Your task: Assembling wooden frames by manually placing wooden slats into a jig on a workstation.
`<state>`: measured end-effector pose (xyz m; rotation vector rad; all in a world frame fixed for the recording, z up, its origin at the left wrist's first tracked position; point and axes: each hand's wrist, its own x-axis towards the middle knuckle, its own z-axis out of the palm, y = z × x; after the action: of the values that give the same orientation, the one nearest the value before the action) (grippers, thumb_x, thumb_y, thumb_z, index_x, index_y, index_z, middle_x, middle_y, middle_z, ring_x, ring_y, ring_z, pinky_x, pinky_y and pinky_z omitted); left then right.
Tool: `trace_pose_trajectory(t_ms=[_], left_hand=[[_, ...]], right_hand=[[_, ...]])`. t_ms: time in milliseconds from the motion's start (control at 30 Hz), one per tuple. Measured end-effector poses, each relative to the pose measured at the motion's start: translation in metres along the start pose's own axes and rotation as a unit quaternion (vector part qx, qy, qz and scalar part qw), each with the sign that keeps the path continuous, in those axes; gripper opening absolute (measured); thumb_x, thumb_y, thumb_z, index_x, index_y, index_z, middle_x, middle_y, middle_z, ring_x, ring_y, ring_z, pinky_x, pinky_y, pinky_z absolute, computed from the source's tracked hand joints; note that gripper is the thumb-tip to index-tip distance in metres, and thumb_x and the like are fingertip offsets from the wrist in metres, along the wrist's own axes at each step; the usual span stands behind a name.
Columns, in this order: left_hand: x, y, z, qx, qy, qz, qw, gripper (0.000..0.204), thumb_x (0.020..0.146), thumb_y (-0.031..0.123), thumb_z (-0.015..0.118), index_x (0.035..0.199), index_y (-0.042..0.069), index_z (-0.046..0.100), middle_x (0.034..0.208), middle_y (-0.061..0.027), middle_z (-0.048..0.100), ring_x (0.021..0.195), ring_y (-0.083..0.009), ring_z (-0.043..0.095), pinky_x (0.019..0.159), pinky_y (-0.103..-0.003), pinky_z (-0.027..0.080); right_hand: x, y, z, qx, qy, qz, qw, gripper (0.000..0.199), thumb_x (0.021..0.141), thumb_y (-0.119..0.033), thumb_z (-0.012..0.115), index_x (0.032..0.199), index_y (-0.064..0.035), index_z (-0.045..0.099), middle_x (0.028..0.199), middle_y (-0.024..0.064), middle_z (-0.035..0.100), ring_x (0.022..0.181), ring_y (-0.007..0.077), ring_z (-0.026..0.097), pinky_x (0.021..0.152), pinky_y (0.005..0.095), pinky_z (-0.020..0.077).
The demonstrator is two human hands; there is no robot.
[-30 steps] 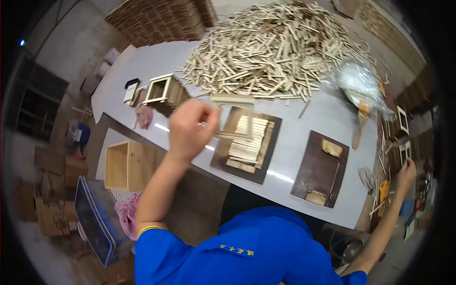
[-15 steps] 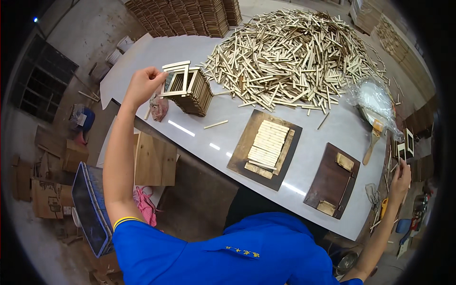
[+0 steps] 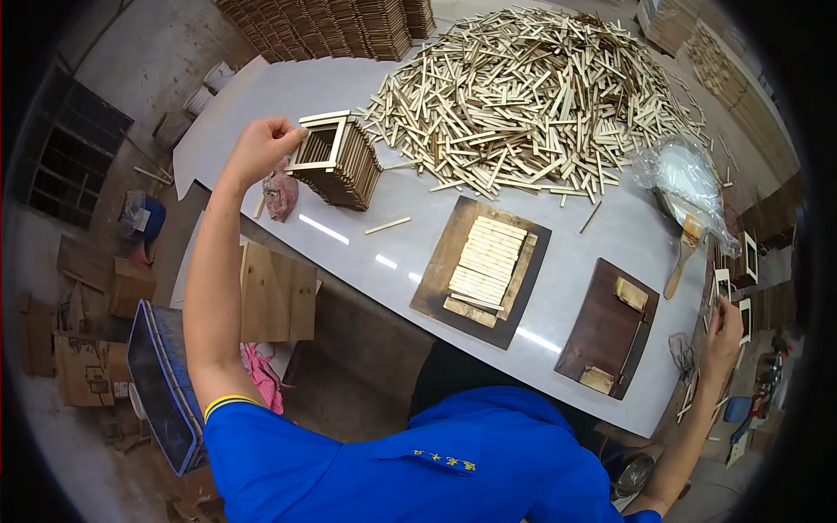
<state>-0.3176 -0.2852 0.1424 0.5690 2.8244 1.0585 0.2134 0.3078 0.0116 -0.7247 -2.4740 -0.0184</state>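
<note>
This is a woodworking workshop. Right at the left fingers [image 3: 294, 137] stands a stack of small wooden frames [image 3: 359, 170]. To the right of those fingers, a great heap of loose wooden sticks [image 3: 523, 105] covers much of a pale worktable [image 3: 231, 126], and beyond them rise tall stacks of brown wood pieces [image 3: 323, 30]. A flat brush [image 3: 679, 260] lies left of the right fingers [image 3: 722, 315]. Well left of the left fingers are cardboard boxes [image 3: 85, 370] and a dark barred window [image 3: 65, 166].

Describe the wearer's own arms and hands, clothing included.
Short blue sleeves, the left one ending in a yellow-striped cuff, leave both forearms bare. The left hand and right hand wear no gloves; no watch shows.
</note>
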Motion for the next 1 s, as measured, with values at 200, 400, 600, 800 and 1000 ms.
trace_pose_trajectory(t_ms=[200,400,600,800,1000], left_hand=[[0.003,-0.005,0.000,0.031,-0.005,-0.006,0.999,0.029,0.097,0.025,0.072,0.079,0.003,0.067,0.069,-0.0006,0.061,0.060,-0.0105,0.051,0.057,-0.026,0.044],[0.005,-0.016,0.006,0.091,0.089,0.044,0.991,0.026,0.099,0.025,0.072,0.087,0.003,0.069,0.073,-0.0009,0.062,0.065,-0.0122,0.052,0.062,-0.027,0.045],[-0.065,0.040,0.066,0.064,0.269,0.294,0.915,0.010,0.097,0.007,0.071,0.107,0.007,0.070,0.079,-0.0007,0.061,0.068,-0.0134,0.052,0.063,-0.028,0.045],[-0.097,0.090,0.160,0.168,0.121,0.507,0.837,0.030,0.080,-0.001,0.076,0.108,0.007,0.069,0.083,-0.0048,0.064,0.066,-0.0233,0.056,0.063,-0.034,0.047],[-0.101,0.103,0.175,-0.063,0.045,0.408,0.910,0.032,0.090,-0.003,0.067,0.121,0.004,0.068,0.098,-0.0079,0.070,0.083,-0.0211,0.064,0.077,-0.030,0.051]], right_hand=[[-0.004,-0.031,-0.006,0.022,-0.014,-0.054,0.998,0.029,0.096,0.004,0.065,0.124,-0.0020,0.067,0.111,0.0104,0.070,0.095,0.0272,0.065,0.090,0.0371,0.0523],[-0.018,-0.070,-0.023,0.029,-0.041,-0.051,0.997,0.031,0.093,0.003,0.067,0.124,-0.0031,0.067,0.111,0.0108,0.069,0.097,0.0286,0.066,0.091,0.0376,0.0508],[-0.037,-0.137,-0.043,0.068,-0.121,-0.067,0.988,0.030,0.088,0.001,0.071,0.117,-0.0043,0.067,0.106,0.0119,0.066,0.091,0.0306,0.063,0.084,0.0407,0.0514],[-0.049,-0.188,-0.047,0.126,-0.210,-0.053,0.968,0.030,0.088,-0.005,0.075,0.117,-0.0026,0.067,0.105,0.0126,0.066,0.092,0.0322,0.064,0.083,0.0405,0.0529],[-0.021,-0.159,-0.080,0.302,-0.022,-0.041,0.952,0.057,0.096,-0.034,0.069,0.142,-0.0013,0.060,0.144,0.0193,0.061,0.126,0.0335,0.062,0.109,0.0429,0.0502]])
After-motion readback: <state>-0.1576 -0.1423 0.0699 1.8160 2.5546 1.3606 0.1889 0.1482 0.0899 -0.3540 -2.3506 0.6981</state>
